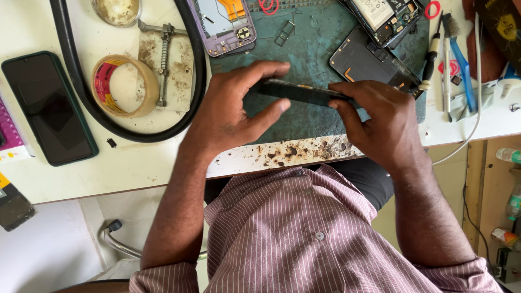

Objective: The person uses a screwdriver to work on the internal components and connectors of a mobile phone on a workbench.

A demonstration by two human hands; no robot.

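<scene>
Two hands hold one dark phone (297, 92) edge-on above the green work mat (315, 49), each gripping an end. The left hand (230, 111) pinches its end between thumb and curled fingers; the right hand (380, 122) clamps the other end the same way. Behind them on the mat lie an opened purple phone frame (223, 27), a black back panel (369, 62) and another opened phone (386, 16). On the white worktop (135, 163) to the left sit a tape roll (124, 86), a black phone (48, 107) and a looping black hose (198, 70).
</scene>
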